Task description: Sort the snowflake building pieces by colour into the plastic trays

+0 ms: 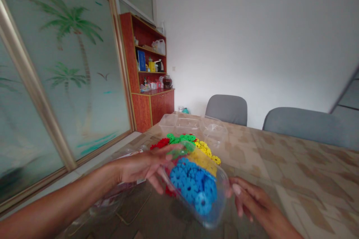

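Note:
A clear plastic container [221,205] holding several blue flower-shaped plastic discs [190,181] is tilted above the table in front of me. My right hand [246,198] pinches its right rim between thumb and fingers. At the container's left edge, my left hand [153,164] has its fingers stretched out and apart; whether they touch the rim is hard to tell because of blur. Behind it lie green discs [182,139], yellow discs [206,147] and red discs [161,143] in piles, partly seen through the clear plastic.
Empty clear plastic trays [187,123] stand at the table's far side. A crumpled clear plastic bag [109,198] lies under my left forearm. Two grey chairs [227,106] are behind the patterned table [280,179]. A reddish wooden cabinet [141,110] stands beyond, at the left.

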A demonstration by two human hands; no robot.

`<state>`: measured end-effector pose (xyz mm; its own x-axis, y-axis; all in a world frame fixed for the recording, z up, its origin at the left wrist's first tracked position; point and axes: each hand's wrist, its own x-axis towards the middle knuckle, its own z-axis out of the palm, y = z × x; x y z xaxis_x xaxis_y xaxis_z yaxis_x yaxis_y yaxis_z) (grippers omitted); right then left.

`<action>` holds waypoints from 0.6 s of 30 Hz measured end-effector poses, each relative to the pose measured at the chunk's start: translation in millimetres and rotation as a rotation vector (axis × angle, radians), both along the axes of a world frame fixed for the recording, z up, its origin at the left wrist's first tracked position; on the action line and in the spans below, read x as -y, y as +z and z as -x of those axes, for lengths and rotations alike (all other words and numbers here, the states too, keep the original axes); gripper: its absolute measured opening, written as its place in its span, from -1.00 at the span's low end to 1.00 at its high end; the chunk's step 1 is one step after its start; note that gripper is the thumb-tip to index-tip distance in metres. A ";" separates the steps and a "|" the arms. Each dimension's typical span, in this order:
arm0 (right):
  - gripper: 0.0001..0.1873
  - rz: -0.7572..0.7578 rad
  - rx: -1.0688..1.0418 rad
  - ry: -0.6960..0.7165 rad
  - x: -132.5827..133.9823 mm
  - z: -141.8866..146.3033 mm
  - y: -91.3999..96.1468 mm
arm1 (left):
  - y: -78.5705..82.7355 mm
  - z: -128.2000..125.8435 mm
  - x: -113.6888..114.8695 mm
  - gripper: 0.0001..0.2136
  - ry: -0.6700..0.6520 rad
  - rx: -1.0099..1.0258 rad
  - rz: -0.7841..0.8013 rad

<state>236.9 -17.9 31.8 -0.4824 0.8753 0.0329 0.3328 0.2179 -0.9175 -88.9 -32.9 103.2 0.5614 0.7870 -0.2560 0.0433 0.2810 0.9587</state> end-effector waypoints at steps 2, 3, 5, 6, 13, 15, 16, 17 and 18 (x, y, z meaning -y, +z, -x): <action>-0.42 0.006 0.010 -0.016 -5.8 -1.7 -5.7 | 12.7 19.8 -10.3 -0.33 0.154 -0.044 -0.114; -0.40 0.012 0.021 -0.028 -8.7 -2.3 -9.7 | 18.3 29.1 -16.4 -0.34 0.226 -0.066 -0.178; -0.39 0.021 0.048 -0.040 -13.6 -2.9 -18.0 | 25.9 45.0 -30.3 -0.33 0.345 -0.116 -0.334; -0.41 0.024 0.059 -0.039 -15.4 -3.0 -21.7 | 27.2 51.4 -38.0 -0.31 0.398 -0.147 -0.424; -0.49 0.015 0.095 0.010 -16.2 -3.2 -29.6 | 0.0 72.0 -80.2 -0.30 0.534 -0.441 -0.852; -0.49 0.005 0.095 0.020 -16.2 -3.5 -30.2 | -9.0 71.1 -82.5 -0.36 0.529 -0.555 -0.879; -0.50 0.000 0.094 0.025 -16.5 -3.7 -31.0 | -12.3 69.7 -82.2 -0.38 0.539 -0.613 -0.893; -0.51 -0.005 0.094 0.029 -16.9 -3.8 -32.1 | -14.8 67.8 -81.4 -0.40 0.549 -0.664 -0.914; -0.52 -0.007 0.097 0.036 -17.5 -3.9 -33.5 | -16.6 65.7 -80.2 -0.41 0.550 -0.706 -0.943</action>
<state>240.8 -0.4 -1.6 -0.5151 0.8571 -0.0094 0.4115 0.2376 -0.8799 -154.6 47.3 86.5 0.0810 0.9070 0.4132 0.7122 -0.3427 0.6127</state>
